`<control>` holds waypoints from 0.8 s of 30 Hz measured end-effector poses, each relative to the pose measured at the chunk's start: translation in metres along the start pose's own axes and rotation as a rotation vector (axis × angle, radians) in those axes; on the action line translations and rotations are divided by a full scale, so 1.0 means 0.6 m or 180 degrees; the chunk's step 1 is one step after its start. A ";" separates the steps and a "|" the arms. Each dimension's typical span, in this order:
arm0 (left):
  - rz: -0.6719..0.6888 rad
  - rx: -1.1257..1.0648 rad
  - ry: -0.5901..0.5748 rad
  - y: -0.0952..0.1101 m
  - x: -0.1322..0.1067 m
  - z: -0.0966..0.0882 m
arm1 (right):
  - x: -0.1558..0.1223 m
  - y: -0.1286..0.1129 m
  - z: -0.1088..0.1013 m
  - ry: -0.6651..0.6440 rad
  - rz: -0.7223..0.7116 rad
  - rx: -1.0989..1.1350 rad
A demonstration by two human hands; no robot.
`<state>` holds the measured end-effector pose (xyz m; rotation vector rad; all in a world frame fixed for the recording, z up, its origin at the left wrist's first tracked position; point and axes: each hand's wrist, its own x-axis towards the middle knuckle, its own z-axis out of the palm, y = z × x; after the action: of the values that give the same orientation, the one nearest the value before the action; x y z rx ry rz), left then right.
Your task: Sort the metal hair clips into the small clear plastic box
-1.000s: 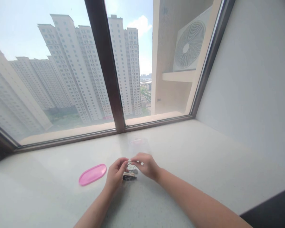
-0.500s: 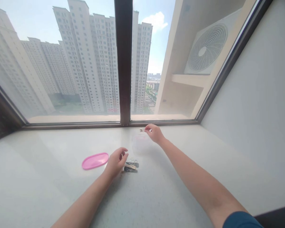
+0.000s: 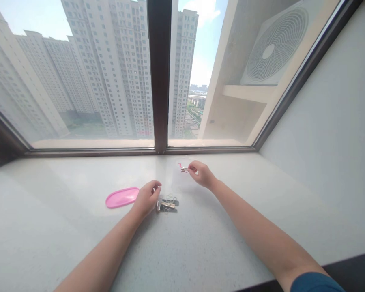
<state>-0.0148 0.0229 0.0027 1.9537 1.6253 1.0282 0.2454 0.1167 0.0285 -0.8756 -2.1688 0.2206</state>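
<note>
The pink oval piece point(image 3: 121, 198) lies flat, immediately left of the left hand point(image 3: 146, 198). That hand's thumb and fingers stand slightly apart. Immediately right of it, a cluster of clips point(image 3: 169, 205) rests on the white surface point(image 3: 197, 243). Farther right, a small metallic clip point(image 3: 184, 170) projects leftward, clamped between the right hand's point(image 3: 201, 174) thumb and fingers.

We count one left hand point(image 3: 146, 198), one right hand point(image 3: 202, 175), one pink oval lid point(image 3: 122, 198), one blue sleeve point(image 3: 316, 283) and one fan unit point(image 3: 275, 48); the clips point(image 3: 168, 205) overlap too much for us to number.
</note>
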 end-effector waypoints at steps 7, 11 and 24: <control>-0.0027 -0.0068 -0.0096 0.009 -0.006 -0.004 | -0.027 -0.017 0.011 -0.0225 -0.0258 -0.0039; -0.0065 -0.0106 -0.0005 0.004 -0.003 -0.005 | -0.038 -0.025 0.016 -0.0329 -0.0408 -0.0259; -0.0289 -0.0305 0.0136 -0.005 0.000 -0.017 | -0.042 -0.032 0.033 -0.0642 -0.0824 -0.1114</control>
<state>-0.0246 0.0221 0.0071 1.7911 1.6399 1.0982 0.2328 0.0883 0.0077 -0.7740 -2.5298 -0.2151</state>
